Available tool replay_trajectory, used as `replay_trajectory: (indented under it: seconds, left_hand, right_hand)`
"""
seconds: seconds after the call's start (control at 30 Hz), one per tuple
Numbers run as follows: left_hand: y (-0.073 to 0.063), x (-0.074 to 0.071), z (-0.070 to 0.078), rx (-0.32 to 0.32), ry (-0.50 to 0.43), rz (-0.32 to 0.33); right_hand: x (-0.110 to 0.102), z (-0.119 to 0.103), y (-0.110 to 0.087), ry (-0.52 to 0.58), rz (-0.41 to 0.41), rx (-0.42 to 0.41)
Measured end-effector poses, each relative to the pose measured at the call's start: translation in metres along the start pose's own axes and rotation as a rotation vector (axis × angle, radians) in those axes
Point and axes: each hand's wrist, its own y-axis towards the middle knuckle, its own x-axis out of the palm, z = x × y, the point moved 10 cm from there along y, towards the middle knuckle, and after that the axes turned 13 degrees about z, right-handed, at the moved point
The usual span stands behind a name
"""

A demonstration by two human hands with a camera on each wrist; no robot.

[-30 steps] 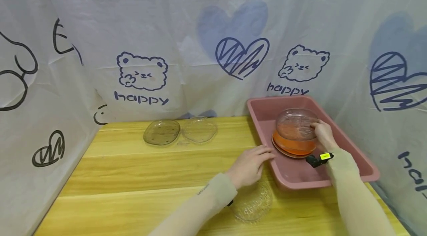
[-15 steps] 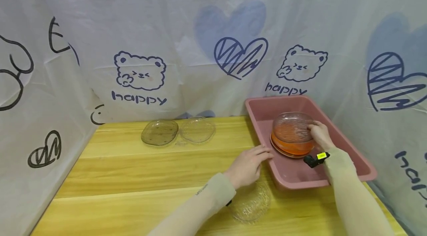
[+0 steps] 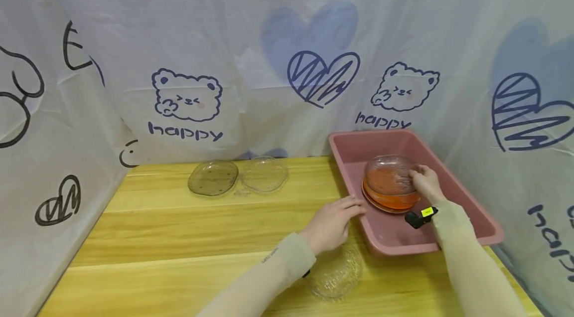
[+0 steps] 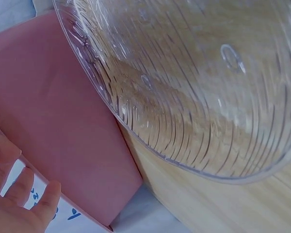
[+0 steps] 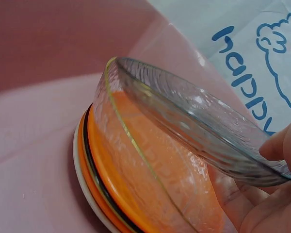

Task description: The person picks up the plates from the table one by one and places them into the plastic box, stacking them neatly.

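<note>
Pink basin point(image 3: 405, 232): orange stack point(image 5: 106, 162) within
Clear plate point(image 5: 199, 128): inside the basin, tilted over the stack; contact hard to judge
Right hand point(image 5: 266, 196): pinching that plate's edge
Left hand point(image 3: 329, 222): fingers relaxed, touching the basin's rim

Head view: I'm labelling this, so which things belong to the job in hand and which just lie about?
Job in hand: right hand, held dish, orange dish beneath, pink tub, left hand touching tub.

Seemingly just lying about: grey dish, back clear dish, front clear dish.
</note>
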Motion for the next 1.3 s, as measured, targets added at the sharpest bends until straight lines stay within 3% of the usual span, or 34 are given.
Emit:
replay_trajectory:
  seconds: [0.37, 0.7, 1.07, 1.3]
  left_hand:
    - [0.000, 0.001, 0.000, -0.001, -0.003, -0.003]
    - [-0.001, 0.002, 0.000, -0.004, -0.005, -0.003]
    - [0.000, 0.002, -0.001, -0.007, 0.016, -0.014]
    - [0.000, 0.002, -0.001, -0.013, 0.012, -0.025]
  right_hand:
    - [-0.005, -0.003, -0.003, -0.115, 0.037, -0.063]
    - [-0.013, -0.006, -0.005, -0.191, 0.142, -0.120]
    - [-0.017, 0.005, -0.005, -0.118, 0.157, -0.039]
    - [-0.018, 0.013, -0.004, -0.215, 0.102, -0.028]
